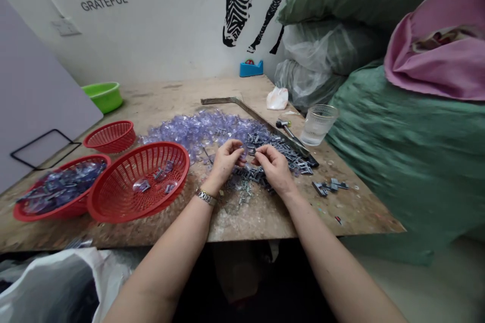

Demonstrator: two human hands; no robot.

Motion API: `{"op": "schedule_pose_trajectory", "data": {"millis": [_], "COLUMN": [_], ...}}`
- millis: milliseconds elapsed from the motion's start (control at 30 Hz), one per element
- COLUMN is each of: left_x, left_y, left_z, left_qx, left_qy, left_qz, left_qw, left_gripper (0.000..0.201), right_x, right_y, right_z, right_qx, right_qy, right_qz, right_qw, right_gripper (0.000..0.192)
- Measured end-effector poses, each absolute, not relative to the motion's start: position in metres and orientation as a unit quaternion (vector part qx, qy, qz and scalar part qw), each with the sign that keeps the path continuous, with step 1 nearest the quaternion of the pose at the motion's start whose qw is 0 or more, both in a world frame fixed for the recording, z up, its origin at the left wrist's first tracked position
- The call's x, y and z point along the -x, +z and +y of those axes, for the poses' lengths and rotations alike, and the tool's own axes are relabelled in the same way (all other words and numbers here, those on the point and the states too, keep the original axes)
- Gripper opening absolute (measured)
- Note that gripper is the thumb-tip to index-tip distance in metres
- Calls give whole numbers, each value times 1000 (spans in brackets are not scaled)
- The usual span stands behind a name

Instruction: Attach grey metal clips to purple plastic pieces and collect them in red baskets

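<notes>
My left hand (pixel 228 160), with a metal watch (pixel 205 196) on its wrist, is closed in a pinch over the table. A small clear purplish plastic piece (pixel 244 152) shows at its fingertips. Close beside it, my right hand (pixel 273 165) pinches with thumb and forefinger; what it grips is too small to make out. Beneath and behind both hands lies a heap of small grey plastic parts (pixel 291 155). A wide pile of clear purplish plastic pieces (pixel 182 131) spreads behind the left hand. Tiny metallic bits (pixel 244 193) are scattered on the wood between my wrists.
Left stand a red basket (pixel 113 207) holding a few pieces, a fuller red basket (pixel 38 216), a smaller red basket (pixel 109 136) and a green basin (pixel 108 98). A bent metal bar (pixel 261 120), a hammer (pixel 288 133) and a glass (pixel 319 123) lie or stand right, near green sacks (pixel 409 161).
</notes>
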State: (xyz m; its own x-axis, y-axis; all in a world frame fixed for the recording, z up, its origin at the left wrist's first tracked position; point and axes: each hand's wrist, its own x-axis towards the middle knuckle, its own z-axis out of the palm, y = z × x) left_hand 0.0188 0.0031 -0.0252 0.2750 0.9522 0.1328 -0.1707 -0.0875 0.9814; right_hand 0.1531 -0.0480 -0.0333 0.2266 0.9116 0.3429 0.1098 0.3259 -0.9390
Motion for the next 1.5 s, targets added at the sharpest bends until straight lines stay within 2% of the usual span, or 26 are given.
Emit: {"op": "schedule_pose_trajectory", "data": {"millis": [300, 600, 733, 1033, 1300, 1500], "left_x": [-18, -20, -20, -18, -18, -18], "left_y": [-24, -29, -26, -22, -20, -21], "left_z": [2, 3, 2, -2, -4, -1], "left_qx": [-519, -587, -576, -531, -510, -455], "left_qy": [497, 433, 407, 375, 372, 433], "left_qz": [325, 337, 339, 288, 287, 329], "left_qw": [614, 595, 623, 703, 721, 705], "left_gripper": [29, 19, 24, 39, 35, 27], "right_x": [-154, -150, -151, -154, -157, -157], "right_y": [-38, -36, -35, -34, -36, -35], "right_z": [-44, -46, -46, -45, -45, -46], "right_qx": [497, 478, 458, 474, 488, 496], "right_qy": [320, 388, 418, 385, 373, 378], "right_qz": [-513, -469, -443, -434, -432, -437], "right_qw": [622, 633, 648, 662, 660, 648], "right_gripper": [15, 20, 24, 26, 22, 23]}}
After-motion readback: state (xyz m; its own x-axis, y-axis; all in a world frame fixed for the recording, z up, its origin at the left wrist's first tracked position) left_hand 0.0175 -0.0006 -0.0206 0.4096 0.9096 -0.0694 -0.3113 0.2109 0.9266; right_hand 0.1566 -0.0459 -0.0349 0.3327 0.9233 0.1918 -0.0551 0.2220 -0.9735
